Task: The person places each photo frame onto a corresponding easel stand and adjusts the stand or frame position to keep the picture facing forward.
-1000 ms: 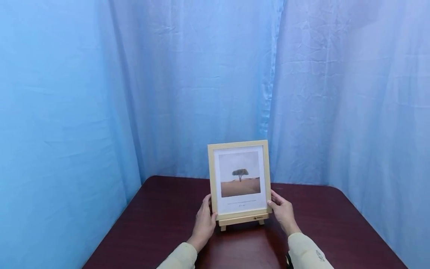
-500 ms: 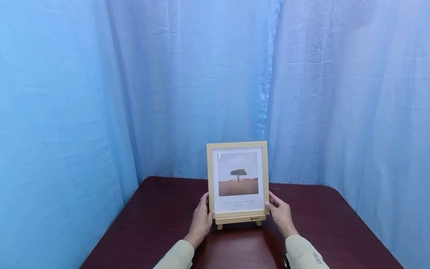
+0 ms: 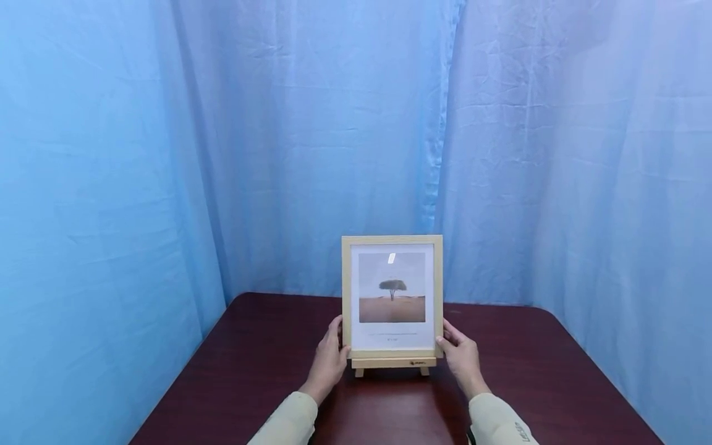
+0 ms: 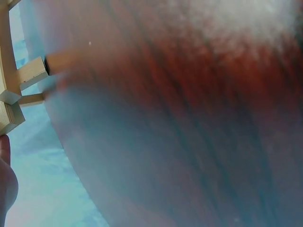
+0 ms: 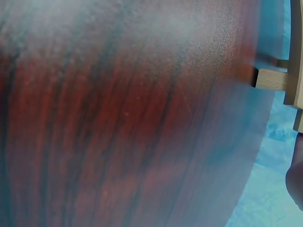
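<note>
A picture frame (image 3: pixel 347 290) of pale wood, with a print of a lone tree on sandy ground, stands on a small wooden easel (image 3: pixel 369 363). My left hand (image 3: pixel 327 361) grips the frame's lower left side, thumb at the front edge and fingers reaching behind. At the lower right side my right hand (image 3: pixel 463 358) holds it the same way; the fingertips of both hands are partly hidden by the frame. In the left wrist view an easel foot (image 4: pixel 32 73) meets the tabletop, with my thumb (image 4: pixel 8 184) below. The right wrist view has the other foot (image 5: pixel 272 79) at its edge.
The dark red-brown table (image 3: pixel 267 352) has rounded far corners and a glossy top that reflects light. Blue curtains (image 3: pixel 311 154) hang close behind it and along both sides.
The picture frame and easel have turned from slightly askew to squarely facing me, with both hands holding on. In the head view they sit a little further left.
</note>
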`<state>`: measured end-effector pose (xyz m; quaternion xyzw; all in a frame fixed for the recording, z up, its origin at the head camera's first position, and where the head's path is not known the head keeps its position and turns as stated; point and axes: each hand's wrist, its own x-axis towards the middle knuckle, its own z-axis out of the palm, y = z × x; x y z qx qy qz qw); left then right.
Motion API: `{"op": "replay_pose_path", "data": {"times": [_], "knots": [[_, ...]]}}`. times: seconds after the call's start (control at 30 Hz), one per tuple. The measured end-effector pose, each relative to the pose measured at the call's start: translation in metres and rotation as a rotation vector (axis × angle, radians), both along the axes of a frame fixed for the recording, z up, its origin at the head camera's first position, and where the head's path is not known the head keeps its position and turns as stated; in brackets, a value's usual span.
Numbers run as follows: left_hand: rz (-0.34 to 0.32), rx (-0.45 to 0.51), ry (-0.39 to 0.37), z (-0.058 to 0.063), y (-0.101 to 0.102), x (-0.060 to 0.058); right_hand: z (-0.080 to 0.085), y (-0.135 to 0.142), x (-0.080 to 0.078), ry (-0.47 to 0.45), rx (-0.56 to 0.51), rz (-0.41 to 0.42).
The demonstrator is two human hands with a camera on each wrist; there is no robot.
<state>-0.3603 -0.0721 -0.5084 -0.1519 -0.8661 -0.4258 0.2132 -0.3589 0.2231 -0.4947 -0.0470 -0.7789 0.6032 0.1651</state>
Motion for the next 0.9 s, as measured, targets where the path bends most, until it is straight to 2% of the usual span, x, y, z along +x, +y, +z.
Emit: {"op": "replay_pose_path", "data": {"times": [0.47, 0.9], "knots": [[-0.007, -0.026, -0.003, 0.0011, -0.0027, -0.0074, -0.0026, -0.0051, 0.0081, 0.046, 0.022, -0.032], [-0.004, -0.026, -0.018, 0.0043, -0.0012, -0.0068, -0.0032, -0.0078, 0.0088, 0.045, 0.008, -0.052]]}}
